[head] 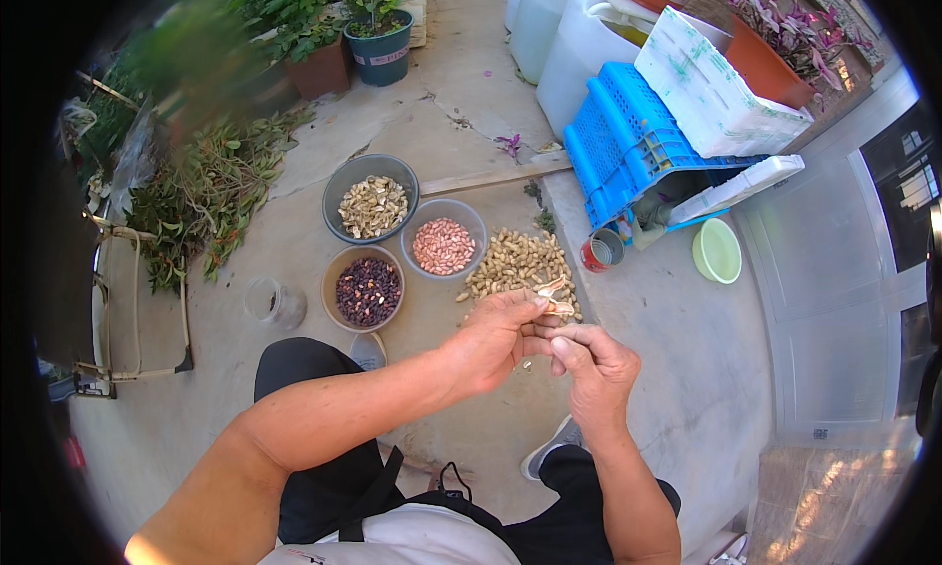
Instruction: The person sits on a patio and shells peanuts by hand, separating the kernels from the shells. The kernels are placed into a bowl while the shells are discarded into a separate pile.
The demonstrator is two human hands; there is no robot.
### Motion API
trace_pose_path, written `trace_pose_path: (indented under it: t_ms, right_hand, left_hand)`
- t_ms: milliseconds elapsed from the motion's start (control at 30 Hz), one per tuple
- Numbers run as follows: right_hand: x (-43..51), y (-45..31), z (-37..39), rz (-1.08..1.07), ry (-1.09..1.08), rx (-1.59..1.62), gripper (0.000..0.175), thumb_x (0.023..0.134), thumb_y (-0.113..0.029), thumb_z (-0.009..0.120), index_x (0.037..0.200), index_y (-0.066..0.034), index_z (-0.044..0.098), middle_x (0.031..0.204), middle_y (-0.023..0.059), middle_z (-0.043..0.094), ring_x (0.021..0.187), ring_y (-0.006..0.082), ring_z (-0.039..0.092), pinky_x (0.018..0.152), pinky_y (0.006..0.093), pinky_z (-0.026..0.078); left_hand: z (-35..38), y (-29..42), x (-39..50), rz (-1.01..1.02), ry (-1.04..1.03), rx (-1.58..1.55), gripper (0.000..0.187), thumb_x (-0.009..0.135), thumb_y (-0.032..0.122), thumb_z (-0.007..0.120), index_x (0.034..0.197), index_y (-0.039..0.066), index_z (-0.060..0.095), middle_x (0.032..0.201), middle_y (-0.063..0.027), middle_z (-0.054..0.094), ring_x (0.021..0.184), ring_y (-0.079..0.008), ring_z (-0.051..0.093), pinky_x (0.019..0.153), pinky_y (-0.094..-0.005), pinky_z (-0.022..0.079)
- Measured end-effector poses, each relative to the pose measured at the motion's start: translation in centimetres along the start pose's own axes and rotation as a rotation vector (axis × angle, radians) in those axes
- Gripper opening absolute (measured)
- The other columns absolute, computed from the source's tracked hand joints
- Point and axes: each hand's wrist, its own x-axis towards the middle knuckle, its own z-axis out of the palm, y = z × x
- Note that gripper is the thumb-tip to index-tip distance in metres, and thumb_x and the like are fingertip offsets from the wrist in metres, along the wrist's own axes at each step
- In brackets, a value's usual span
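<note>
Between the thumb and fingers of my left hand (504, 333) is a split peanut shell (558, 307), its pale inside showing. My right hand (600, 362) meets the left one, thumb and fingertips drawn together; whether a kernel is between them is hidden. Beneath and beyond the hands, unshelled peanuts (515, 254) lie heaped on the concrete. Left of this heap, pink peanut kernels (444, 246) fill the bottom of a translucent bowl (480, 226). Dark purple kernels (366, 292) are in a brownish bowl (329, 300). Empty shells (373, 206) sit in a dark grey basin (331, 189).
A clear plastic jar (276, 303) lies at left near a metal frame (140, 373). On the right are an open tin can (602, 250), a pale green bowl (717, 251) and a blue plastic crate (625, 138) under a foam box (717, 86). Potted plants (379, 46) stand ahead.
</note>
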Motion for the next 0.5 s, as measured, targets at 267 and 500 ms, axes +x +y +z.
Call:
trace_pose_path:
  t_ms: [267,500]
  right_hand:
    - [0.1,-1.3,0.5,-0.19,0.178,-0.329,0.018,0.084,-0.002,0.073,0.1,0.0015,0.068,0.078,0.0034,0.063,0.064,0.0086,0.057,0.057,0.0252,0.048]
    - [0.6,-1.8,-0.2,0.042,0.068,-0.141,0.016,0.087,-0.006,0.071,0.1,0.0038,0.069,0.078,0.0016,0.064,0.068,0.0059,0.055,0.061,0.0235,0.046]
  left_hand:
    - [0.6,0.1,-0.5,-0.044,-0.09,-0.046,0.015,0.103,0.014,0.054,0.101,0.002,0.063,0.094,-0.0078,0.068,0.082,-0.0161,0.066,0.071,-0.0291,0.057]
    - [0.0,-0.5,-0.4,-0.055,-0.172,0.022,0.011,0.101,0.013,0.059,0.1,0.003,0.065,0.091,-0.0067,0.069,0.076,-0.0131,0.066,0.064,-0.0267,0.055]
